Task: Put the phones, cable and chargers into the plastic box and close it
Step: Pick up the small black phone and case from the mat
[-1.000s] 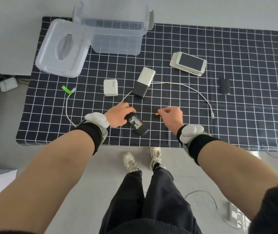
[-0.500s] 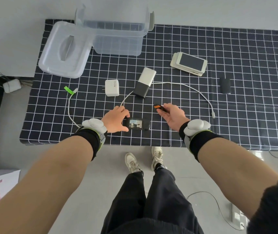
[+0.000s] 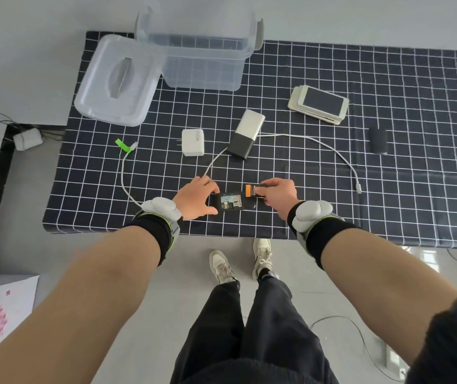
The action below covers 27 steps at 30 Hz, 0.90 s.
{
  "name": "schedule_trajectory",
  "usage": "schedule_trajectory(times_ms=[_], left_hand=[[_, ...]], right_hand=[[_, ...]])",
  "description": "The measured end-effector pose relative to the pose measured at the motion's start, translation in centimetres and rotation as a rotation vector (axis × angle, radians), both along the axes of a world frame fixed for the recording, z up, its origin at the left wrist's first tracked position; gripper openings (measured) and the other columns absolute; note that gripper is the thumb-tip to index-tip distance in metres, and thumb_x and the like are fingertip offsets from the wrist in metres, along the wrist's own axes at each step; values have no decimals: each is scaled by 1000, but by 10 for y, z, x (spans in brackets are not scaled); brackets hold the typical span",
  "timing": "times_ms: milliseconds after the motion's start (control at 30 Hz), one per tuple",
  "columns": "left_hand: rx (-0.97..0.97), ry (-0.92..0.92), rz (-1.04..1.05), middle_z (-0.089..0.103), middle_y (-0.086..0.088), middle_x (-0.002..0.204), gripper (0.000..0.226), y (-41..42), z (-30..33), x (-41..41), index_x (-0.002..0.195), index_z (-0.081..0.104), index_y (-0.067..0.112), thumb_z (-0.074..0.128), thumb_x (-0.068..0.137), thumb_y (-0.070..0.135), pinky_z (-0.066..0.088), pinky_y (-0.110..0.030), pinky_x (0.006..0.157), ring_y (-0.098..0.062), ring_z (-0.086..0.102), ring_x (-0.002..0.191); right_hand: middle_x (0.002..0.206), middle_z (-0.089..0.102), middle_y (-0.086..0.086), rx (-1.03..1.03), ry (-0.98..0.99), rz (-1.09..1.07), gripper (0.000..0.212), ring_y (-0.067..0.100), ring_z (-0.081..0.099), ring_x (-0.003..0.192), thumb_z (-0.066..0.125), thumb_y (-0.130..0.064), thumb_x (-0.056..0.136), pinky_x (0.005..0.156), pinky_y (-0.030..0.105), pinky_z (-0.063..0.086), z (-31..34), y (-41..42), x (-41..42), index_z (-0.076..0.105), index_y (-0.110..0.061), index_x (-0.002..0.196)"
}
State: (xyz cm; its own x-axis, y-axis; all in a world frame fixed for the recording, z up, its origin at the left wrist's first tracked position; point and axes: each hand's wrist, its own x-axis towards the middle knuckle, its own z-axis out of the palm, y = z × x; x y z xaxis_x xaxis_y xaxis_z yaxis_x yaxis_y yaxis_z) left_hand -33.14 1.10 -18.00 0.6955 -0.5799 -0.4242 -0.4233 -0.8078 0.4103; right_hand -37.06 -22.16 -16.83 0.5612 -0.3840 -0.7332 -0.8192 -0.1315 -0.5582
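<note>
The small black phone with a lit screen lies near the front edge of the grid-patterned worktop, well in front of the clear plastic box. It looks rigid, light and slick, best pinched by its long edges. The left hand grips its left end, fingers curled. The right hand pinches a small orange-and-black object at the phone's right end.

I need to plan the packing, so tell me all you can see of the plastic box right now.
The plastic box is a clear, rectangular tub, apparently of thin translucent plastic, standing upright and open at the far edge of the checked cloth. Grey latches stand up at its ends. It looks empty. Its lid lies off, against its left side. Neither hand touches it.
</note>
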Motion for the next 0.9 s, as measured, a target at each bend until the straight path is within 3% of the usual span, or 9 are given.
schedule_trajectory(times_ms=[133, 233, 400, 533, 700, 800, 900], left_hand=[[-13, 16, 27, 50, 2, 120, 52, 2, -2, -2, 126, 55, 19, 75, 81, 37, 49, -37, 90, -17, 46, 110], [-19, 23, 35, 50, 2, 120, 53, 2, -2, -2, 127, 55, 19, 75, 81, 36, 48, -37, 91, -17, 46, 111], [-20, 8, 37, 51, 1, 120, 52, 2, -1, -3, 127, 55, 19, 74, 81, 37, 49, -38, 91, -17, 46, 112], [-38, 11, 44, 52, 1, 120, 51, 3, -2, -4, 125, 56, 18, 74, 81, 37, 47, -35, 92, -17, 46, 112], [-44, 13, 52, 51, 1, 119, 51, 1, -2, -5, 124, 56, 18, 75, 81, 36, 46, -33, 90, -17, 46, 111], [-48, 25, 60, 51, 1, 118, 50, 0, -1, -3, 123, 57, 18, 75, 80, 35, 45, -32, 89, -17, 45, 111], [-54, 31, 65, 52, 1, 117, 50, 0, -1, -2, 122, 57, 18, 76, 79, 35, 45, -31, 89, -16, 45, 111]], right_hand=[[95, 75, 12, 77, -102, 98, 5, 23, 71, 82, 74, -14, 85, 73, 29, 61, 8, 13, -2, 73, -18, 87], [91, 74, 8, 10, -128, 253, 11, 22, 72, 82, 73, -15, 85, 64, 22, 59, 10, 27, 0, 76, -14, 96], [88, 72, 2, -78, -88, 345, 14, 19, 71, 84, 78, -16, 80, 73, 30, 61, 2, 44, 2, 77, -15, 94], [82, 72, 5, -142, -70, 390, 7, 23, 72, 81, 79, -16, 77, 72, 32, 62, -1, 45, 2, 77, -15, 84], [98, 65, 9, -223, -71, 391, 21, 23, 66, 88, 84, -23, 68, 74, 39, 61, -5, 49, 3, 64, -26, 69], [99, 60, 7, -287, -83, 442, 17, 19, 54, 89, 81, -25, 74, 70, 32, 51, -5, 50, 2, 69, -18, 83], [92, 65, 8, -349, -133, 530, 14, 18, 51, 79, 77, -25, 78, 58, 26, 41, -4, 49, 0, 71, -13, 80]])
